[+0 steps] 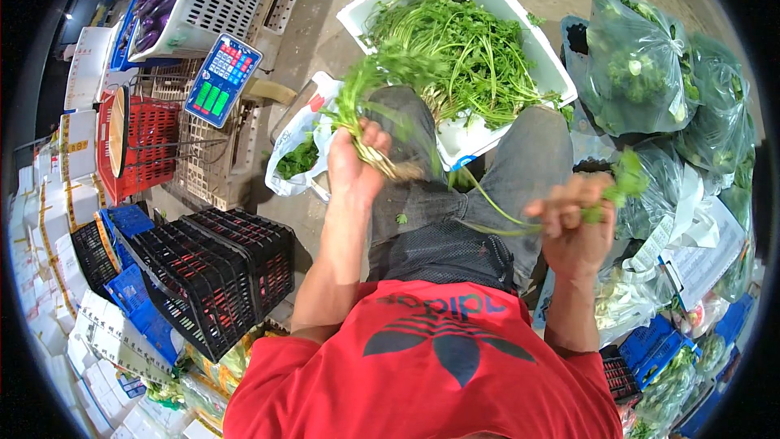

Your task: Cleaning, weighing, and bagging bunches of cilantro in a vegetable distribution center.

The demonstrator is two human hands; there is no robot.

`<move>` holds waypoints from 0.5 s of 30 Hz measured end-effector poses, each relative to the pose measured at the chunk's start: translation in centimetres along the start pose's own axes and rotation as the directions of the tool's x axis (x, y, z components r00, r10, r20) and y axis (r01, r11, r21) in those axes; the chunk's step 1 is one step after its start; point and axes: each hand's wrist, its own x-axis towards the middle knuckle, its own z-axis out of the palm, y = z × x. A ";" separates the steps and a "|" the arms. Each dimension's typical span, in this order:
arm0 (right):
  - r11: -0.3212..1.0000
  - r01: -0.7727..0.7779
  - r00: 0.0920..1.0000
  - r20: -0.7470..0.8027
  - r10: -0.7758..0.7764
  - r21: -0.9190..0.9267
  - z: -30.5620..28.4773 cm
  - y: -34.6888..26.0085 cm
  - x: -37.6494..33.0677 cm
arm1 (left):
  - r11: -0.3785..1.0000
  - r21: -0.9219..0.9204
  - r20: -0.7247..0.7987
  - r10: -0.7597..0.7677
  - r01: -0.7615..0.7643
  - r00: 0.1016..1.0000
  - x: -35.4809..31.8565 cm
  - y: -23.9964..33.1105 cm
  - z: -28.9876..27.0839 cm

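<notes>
My left hand (356,164) is closed round a bunch of leafy celery (351,104), pale roots pointing down and right over my thigh, its leafy tops blurred. My right hand (575,219) grips a single celery stalk (497,206); the thin stem trails left toward my lap and its leaves stick out past the fingers. Beyond my knees stands a white foam box (546,55) with a heap of the same celery (463,45). Beside my left hand, a white plastic bag (283,183) containing greens sits open. A small leaf lies on my trousers.
A scale display (213,91) rises at the left, near a crate of eggplants (219,0) and a red basket (154,142). Black crates (215,276) stand by my left elbow. Bagged broccoli (638,73) and a clipboard (707,252) are at the right.
</notes>
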 end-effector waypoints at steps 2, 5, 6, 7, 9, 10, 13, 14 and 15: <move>0.985 0.156 0.983 -0.089 -0.162 -0.077 -1.4 -2.4 -1.3 | 0.984 0.002 0.015 0.180 -0.180 0.984 0.2 0.7 0.5; 0.944 0.193 0.927 -0.267 -0.265 -0.267 -4.5 -6.6 -3.7 | 0.998 0.015 0.130 0.053 -0.055 0.990 -0.2 2.3 0.5; 0.931 0.148 0.909 -0.325 -0.261 -0.334 -5.8 -7.8 -4.6 | 0.992 0.092 0.195 0.066 -0.085 0.978 -0.4 2.6 0.4; 0.912 0.064 0.852 -0.453 -0.262 -0.406 -7.5 -8.3 -5.6 | 0.979 0.167 0.266 0.071 -0.118 0.961 -0.8 2.7 0.4; 0.841 -0.143 0.739 -0.621 -0.260 -0.522 -12.8 -8.2 -8.4 | 0.965 0.245 0.251 0.032 -0.095 0.967 -1.1 2.4 0.4; 0.794 -0.272 0.744 -0.642 -0.185 -0.543 -15.3 -7.7 -10.1 | 0.962 0.260 0.255 0.013 -0.081 0.967 -1.5 1.9 0.8; 0.526 -0.706 0.643 -0.742 0.192 -0.475 -21.6 -5.3 -13.9 | 0.951 0.308 0.332 -0.082 -0.026 0.940 -2.1 1.8 -0.3; -0.200 -0.649 0.737 -0.672 0.075 -0.734 -24.2 -3.8 -14.7 | 0.948 0.313 0.336 -0.059 -0.052 0.940 -2.4 1.0 0.1; -0.199 -0.657 0.732 -0.678 0.058 -0.727 -26.4 -3.9 -16.3 | 0.930 0.362 0.374 -0.082 -0.063 0.924 -2.1 0.5 0.2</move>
